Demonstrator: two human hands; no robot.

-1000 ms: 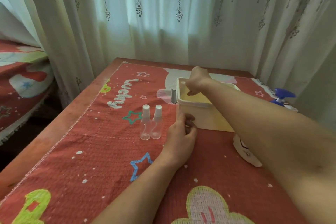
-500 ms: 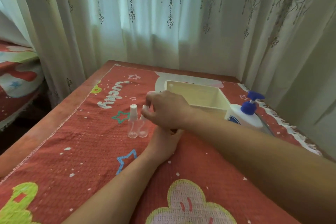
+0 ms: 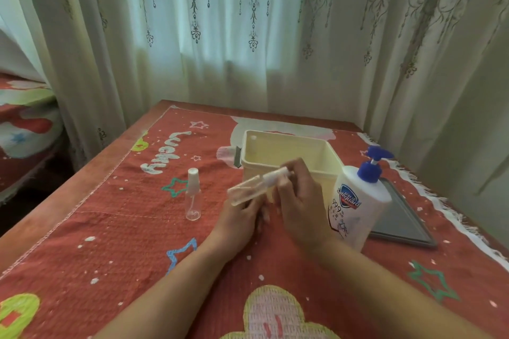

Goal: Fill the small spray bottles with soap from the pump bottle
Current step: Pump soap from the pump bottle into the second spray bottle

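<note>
Your right hand (image 3: 300, 201) pinched 1 tilted spray bottle (image 3: 252, 187) at its cap end; left hand (image 3: 239, 219) sat under it, grip unclear. Best was bracing the body before unscrewing.

The pump bottle (image 3: 358, 217), right of centre, bears a label reading "Safeguard", with "99" beneath. White letters on the red cloth (image 3: 115, 234), centre left, spell "Lucky", upside down.

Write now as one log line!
left hand: holds tilted spray bottle | right hand: grips its cap end | second spray bottle: upright | pump bottle: untouched
</note>
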